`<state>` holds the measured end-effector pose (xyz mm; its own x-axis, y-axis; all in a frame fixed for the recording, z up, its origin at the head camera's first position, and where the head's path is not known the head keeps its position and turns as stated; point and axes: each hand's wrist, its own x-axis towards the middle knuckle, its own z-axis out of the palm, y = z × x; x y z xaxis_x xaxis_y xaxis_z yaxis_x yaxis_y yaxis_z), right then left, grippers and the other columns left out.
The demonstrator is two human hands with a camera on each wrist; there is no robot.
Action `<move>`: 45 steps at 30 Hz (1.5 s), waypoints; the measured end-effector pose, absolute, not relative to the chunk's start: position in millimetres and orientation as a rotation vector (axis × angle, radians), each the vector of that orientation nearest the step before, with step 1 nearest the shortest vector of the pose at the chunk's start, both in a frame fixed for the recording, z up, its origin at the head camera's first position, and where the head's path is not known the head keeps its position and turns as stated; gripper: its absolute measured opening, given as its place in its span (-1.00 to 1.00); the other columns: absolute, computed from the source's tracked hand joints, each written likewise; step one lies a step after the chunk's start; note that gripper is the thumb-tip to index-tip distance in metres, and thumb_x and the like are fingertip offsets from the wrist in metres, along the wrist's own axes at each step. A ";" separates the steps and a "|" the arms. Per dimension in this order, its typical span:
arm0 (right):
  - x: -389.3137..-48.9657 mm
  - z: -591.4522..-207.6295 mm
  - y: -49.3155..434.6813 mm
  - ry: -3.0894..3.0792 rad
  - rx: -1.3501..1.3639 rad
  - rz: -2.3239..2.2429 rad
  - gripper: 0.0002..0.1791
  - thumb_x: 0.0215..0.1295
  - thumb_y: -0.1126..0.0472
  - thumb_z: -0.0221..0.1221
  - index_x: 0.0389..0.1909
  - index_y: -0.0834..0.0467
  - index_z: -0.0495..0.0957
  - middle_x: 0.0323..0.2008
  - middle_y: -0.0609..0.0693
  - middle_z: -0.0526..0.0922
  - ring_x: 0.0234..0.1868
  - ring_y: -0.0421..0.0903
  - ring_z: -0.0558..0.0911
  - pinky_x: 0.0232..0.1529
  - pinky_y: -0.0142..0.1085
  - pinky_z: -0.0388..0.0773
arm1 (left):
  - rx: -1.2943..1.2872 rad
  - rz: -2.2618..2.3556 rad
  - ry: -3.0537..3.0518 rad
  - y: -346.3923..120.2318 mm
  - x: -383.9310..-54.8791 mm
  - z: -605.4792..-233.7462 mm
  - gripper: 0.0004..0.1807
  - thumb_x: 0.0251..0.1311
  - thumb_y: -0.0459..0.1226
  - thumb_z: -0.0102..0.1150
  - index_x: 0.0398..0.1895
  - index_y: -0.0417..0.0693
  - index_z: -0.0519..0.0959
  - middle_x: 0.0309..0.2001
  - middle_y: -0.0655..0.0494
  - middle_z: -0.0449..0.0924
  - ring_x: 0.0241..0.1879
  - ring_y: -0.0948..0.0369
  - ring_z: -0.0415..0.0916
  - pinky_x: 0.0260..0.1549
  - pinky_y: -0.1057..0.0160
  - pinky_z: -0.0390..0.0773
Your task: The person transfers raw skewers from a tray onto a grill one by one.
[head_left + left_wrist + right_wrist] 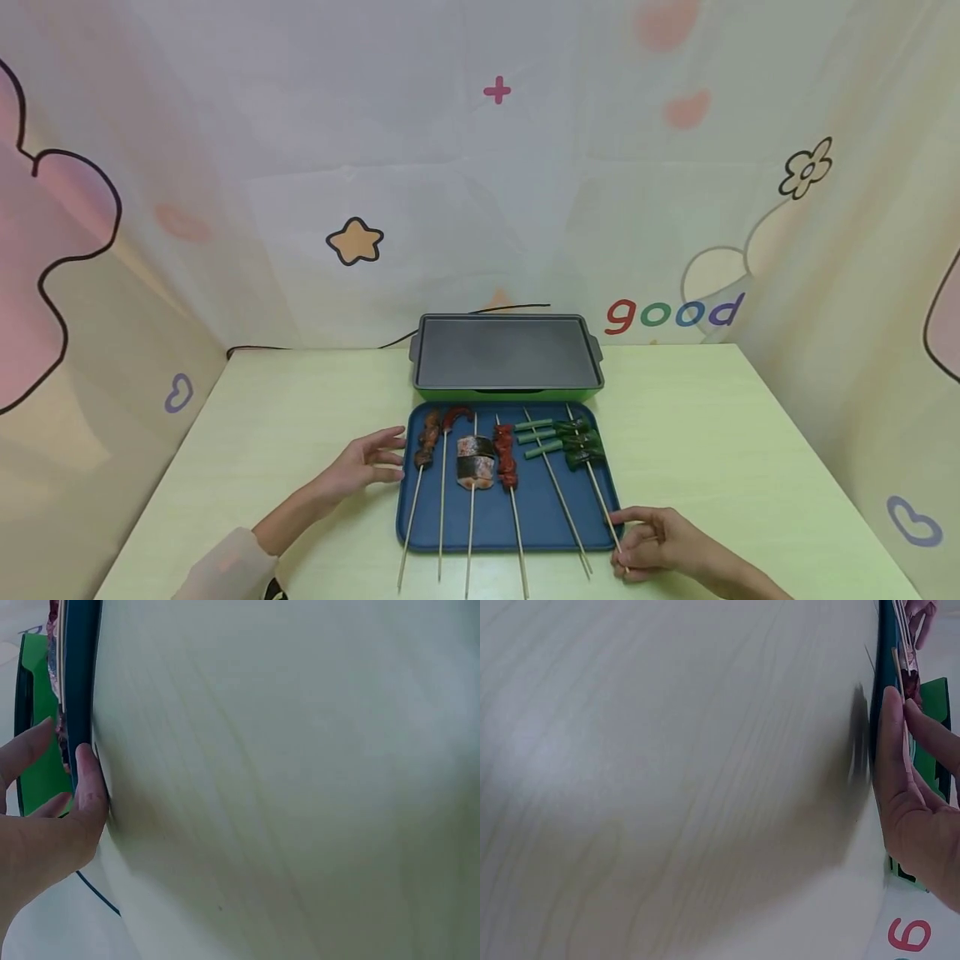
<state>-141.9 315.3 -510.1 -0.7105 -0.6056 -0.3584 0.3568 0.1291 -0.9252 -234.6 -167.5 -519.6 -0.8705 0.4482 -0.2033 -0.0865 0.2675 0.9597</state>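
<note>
Pale sleeve (225,571) in the foreground, a person reaches with 2 bare hands to opposite sides of a blue tray (542,508) on a light wooden table (697,442), just in front of a flat dark grill pan (506,354) with a green base. The left hand (360,458) lies unclenched, its fingers nearly straight at the tray's left rim; the right hand (660,542) curls at the near right corner, where a stick crosses its fingers, and whether it pinches that stick or the rim cannot be told. The step in hand appears to be steadying or squaring up the loaded tray; the next move would call for even, level pressure from both sides, lest the loose sticks roll. Across the tray lie 6 kinds of skewered food: glossy brown chunks (427,440), a curved reddish piece (456,415), a pale block with dark bands (476,461), red chunks (506,454), 3 green stalks (543,450) and dark green leaves (581,442), their bare sticks pointing toward the person, most overhanging the near rim.
</note>
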 end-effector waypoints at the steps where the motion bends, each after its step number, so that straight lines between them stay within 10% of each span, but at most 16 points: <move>1: -141.6 -510.2 315.7 1.675 -0.252 -1.684 -0.28 0.41 0.39 0.20 0.39 0.66 0.08 -0.11 0.09 0.80 -0.11 -0.13 0.79 -0.08 -0.31 0.73 | 0.323 1.637 2.104 -167.1 -234.8 -519.6 -0.16 0.28 -0.42 0.29 0.56 -0.35 0.11 0.42 -0.43 0.29 0.23 -0.10 0.51 0.14 0.11 0.60; 21: -130.8 -515.2 332.7 1.575 -0.302 -1.797 -0.46 0.47 0.43 0.10 0.38 0.53 0.24 -0.06 -0.02 0.77 -0.06 -0.17 0.76 -0.03 -0.34 0.70 | 0.340 1.588 2.147 -165.8 -239.2 -523.2 -0.10 0.12 -0.45 0.38 0.54 -0.34 0.18 0.37 -0.41 0.34 0.14 0.01 0.52 -0.07 0.30 0.53; 39: -124.7 -504.7 328.6 1.554 -0.597 -1.860 -0.46 0.51 0.48 -0.02 0.41 0.04 0.43 0.02 -0.11 0.72 0.00 -0.29 0.70 0.04 -0.42 0.65 | 0.381 1.615 2.100 -168.2 -238.1 -524.5 -0.11 0.17 -0.47 0.34 0.54 -0.40 0.12 0.36 -0.49 0.29 0.10 0.09 0.51 -0.09 0.37 0.59; 45: -128.6 -499.0 325.7 1.737 -0.528 -1.863 -0.48 0.52 0.40 0.03 0.46 0.19 0.35 -0.01 -0.07 0.70 0.03 -0.23 0.72 0.06 -0.36 0.67 | 0.376 1.619 2.092 -166.6 -238.6 -526.3 -0.10 0.15 -0.48 0.34 0.54 -0.38 0.13 0.36 -0.47 0.30 0.09 0.10 0.51 -0.06 0.35 0.61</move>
